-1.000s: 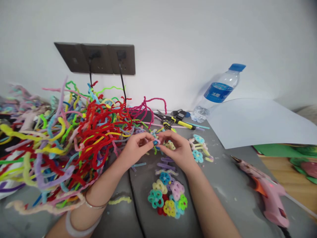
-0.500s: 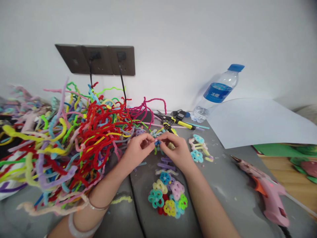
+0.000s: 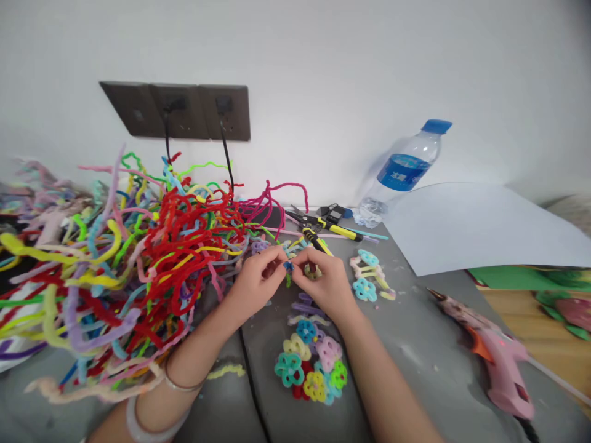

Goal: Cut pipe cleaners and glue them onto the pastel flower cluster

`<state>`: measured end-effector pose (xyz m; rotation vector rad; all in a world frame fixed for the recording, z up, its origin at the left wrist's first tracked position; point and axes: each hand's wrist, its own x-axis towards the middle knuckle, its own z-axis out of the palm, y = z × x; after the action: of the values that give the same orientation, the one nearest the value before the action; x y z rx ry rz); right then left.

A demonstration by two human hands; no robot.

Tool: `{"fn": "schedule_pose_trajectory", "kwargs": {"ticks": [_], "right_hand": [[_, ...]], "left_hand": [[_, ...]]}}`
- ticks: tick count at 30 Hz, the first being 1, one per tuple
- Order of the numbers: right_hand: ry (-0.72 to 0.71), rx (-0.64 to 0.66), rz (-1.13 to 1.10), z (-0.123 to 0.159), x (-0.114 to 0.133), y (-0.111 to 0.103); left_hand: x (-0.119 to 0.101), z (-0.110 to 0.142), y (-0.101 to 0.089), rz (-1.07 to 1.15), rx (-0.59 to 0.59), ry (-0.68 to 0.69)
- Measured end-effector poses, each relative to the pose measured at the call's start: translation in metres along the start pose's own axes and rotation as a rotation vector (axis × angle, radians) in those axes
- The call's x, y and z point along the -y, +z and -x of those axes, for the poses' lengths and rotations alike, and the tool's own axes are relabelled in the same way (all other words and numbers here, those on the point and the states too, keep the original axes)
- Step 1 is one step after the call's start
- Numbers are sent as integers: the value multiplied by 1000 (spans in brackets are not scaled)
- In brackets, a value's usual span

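My left hand [image 3: 261, 271] and my right hand [image 3: 322, 275] meet over the middle of the table, fingertips pinched on a small blue pipe-cleaner piece [image 3: 289, 266]. Most of that piece is hidden by the fingers, so its exact shape cannot be told. Just nearer than the hands lie short purple pipe-cleaner lengths [image 3: 302, 307]. Closer still sits a cluster of pipe-cleaner flowers [image 3: 315, 386] in teal, yellow, pink, green and blue. To the right of my right hand rests a pipe-cleaner shape with blue flowers [image 3: 364, 289].
A large tangle of pipe cleaners [image 3: 184, 246] covers the left side. Pliers with yellow handles [image 3: 339, 230] lie behind the hands. A water bottle [image 3: 406, 169] leans on the wall beside white paper [image 3: 480, 227]. A pink glue gun [image 3: 501, 363] lies at right, and a black cord [image 3: 252, 375] crosses the table.
The fingertips have shifted slightly around the blue piece; a pinkish part seen between them earlier is now mostly out of sight. Both hands stay in nearly the same place.
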<state>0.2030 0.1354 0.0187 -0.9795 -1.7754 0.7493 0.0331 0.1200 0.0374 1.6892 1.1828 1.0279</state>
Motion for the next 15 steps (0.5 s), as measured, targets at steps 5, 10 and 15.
{"fn": "schedule_pose_trajectory", "kwargs": {"ticks": [5,10,15], "right_hand": [[51,-34,-47,-1,2,4],[68,-34,-90,-5,2,1],[69,-38,-94,-6,2,-1]], "left_hand": [[2,-2,-1,37,7,5],[3,-1,2,79,-32,-17],[3,0,5,104,-46,-16]]}}
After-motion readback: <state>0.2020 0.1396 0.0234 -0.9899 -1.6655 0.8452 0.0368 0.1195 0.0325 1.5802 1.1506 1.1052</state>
